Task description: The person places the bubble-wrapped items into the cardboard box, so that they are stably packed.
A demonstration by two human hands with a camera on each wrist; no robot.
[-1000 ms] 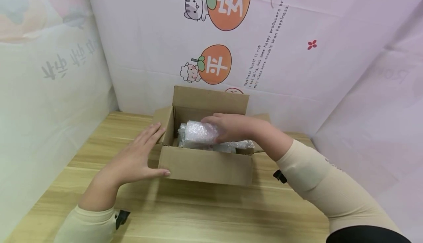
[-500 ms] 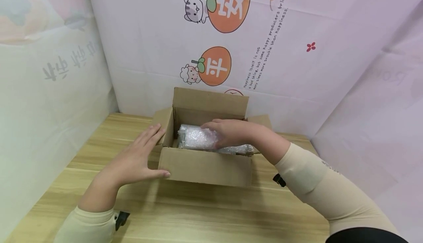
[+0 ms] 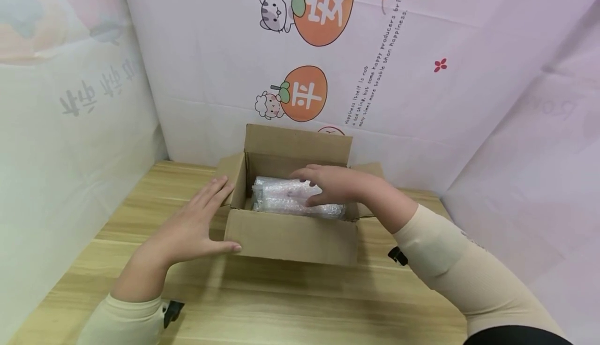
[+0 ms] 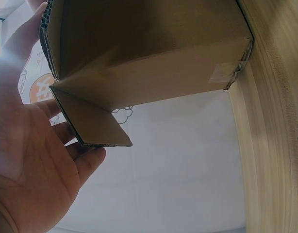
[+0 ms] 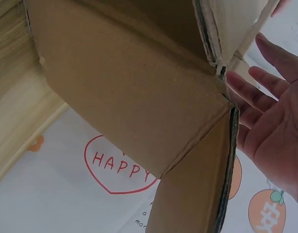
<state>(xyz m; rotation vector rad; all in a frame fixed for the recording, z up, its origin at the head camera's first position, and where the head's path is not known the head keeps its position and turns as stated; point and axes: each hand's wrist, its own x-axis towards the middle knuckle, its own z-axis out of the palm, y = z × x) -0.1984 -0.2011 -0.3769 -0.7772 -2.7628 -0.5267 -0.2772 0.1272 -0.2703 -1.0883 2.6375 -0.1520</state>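
A cardboard box [image 3: 290, 236] with its flaps folded out stands on the table. Inside lie clear bubble-wrapped bundles [image 3: 276, 199]; what the wrap covers cannot be made out. My left hand [image 3: 187, 228] rests with extended fingers against the box's left flap, thumb by the front flap. In the left wrist view, the fingers of that hand [image 4: 32, 160] lie behind the small flap [image 4: 93, 121]. My right hand [image 3: 339, 184] hovers over the bundles, fingers and thumb spread, gripping nothing. From the right wrist, the hand [image 5: 277, 114] appears beyond the box wall [image 5: 124, 87].
The wooden table [image 3: 281, 303] extends in front of the box and to both sides. A printed white curtain [image 3: 211, 74] hangs close behind it, with more white sheeting at left [image 3: 70, 152] and right [image 3: 525, 178].
My right hand has lowered a bubble-wrapped bundle into the box, let go of it and lifted slightly, fingers spreading. The left hand has stayed at the left flap.
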